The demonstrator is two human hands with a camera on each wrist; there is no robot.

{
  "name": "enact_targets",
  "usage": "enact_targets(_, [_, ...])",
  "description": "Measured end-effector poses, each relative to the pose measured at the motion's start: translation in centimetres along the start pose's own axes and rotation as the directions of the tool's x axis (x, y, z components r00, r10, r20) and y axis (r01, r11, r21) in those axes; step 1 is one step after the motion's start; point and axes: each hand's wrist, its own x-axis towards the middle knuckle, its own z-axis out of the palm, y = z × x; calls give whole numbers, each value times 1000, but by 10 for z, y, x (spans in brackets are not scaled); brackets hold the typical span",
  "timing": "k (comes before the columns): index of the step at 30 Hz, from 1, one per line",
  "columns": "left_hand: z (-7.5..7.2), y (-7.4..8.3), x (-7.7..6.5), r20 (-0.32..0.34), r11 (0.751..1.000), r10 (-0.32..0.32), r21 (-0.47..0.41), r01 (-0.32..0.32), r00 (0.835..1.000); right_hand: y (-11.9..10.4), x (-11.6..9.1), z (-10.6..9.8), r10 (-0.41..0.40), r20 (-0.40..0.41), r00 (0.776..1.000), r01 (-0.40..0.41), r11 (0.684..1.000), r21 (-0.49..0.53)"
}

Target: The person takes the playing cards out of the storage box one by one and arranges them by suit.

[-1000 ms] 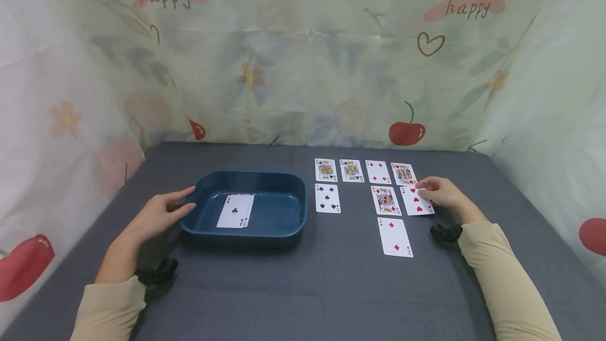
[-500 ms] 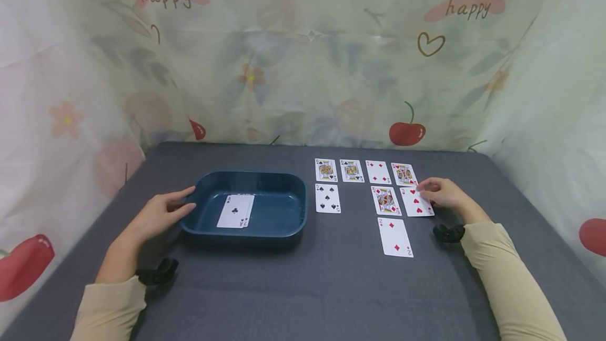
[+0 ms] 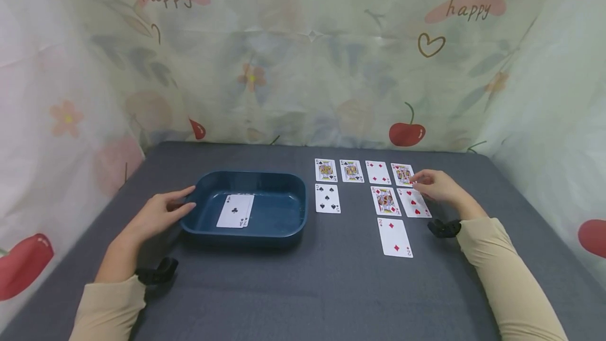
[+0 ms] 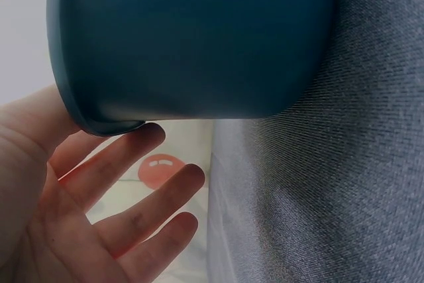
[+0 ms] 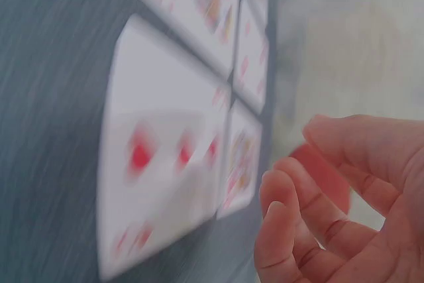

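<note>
My left hand rests at the left rim of a blue tray, its fingers extended. In the left wrist view, fingertips touch the underside of the rim while the other fingers spread below. An ace of clubs lies in the tray, overlapping another card. My right hand hovers over the right end of the card rows with loosely bent fingers and nothing held. Just below its fingertips lies a hearts card; behind them is a red face card. The thumb and index finger stand apart in the right wrist view.
Left of the right hand lie another red face card, a four of diamonds, a king of clubs, a king of spades and a five of spades. A two of diamonds lies nearest the front.
The hearts card has shifted slightly left and forward. My right hand has let go of its upper corner, lifted and moved left. The left hand has stayed at the tray.
</note>
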Motion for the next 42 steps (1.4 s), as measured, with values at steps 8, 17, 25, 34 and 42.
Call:
enact_targets(8, [-1, -1, 0, -1, 1000, 4, 5, -4, 1000, -69, 12, 15, -252, 11, 968, 252, 967, 34])
enact_targets(17, [-1, -2, 1, -2, 1000, 15, -3, -15, 1000, -170, 24, 45, -523, 94, 847, 513, 851, 110])
enact_targets(25, [-1, -3, 2, 1, 1000, 16, 1, -16, 1000, -241, 30, 82, -622, 199, 757, 596, 783, 181])
enact_targets(34, [-1, -4, 2, -5, 1000, 17, -1, -17, 1000, -287, 50, 121, -635, 256, 729, 613, 772, 168])
enact_targets(42, [-2, -3, 1, -6, 1000, 28, -12, -28, 1000, -306, 63, 148, -601, 322, 731, 588, 795, 148])
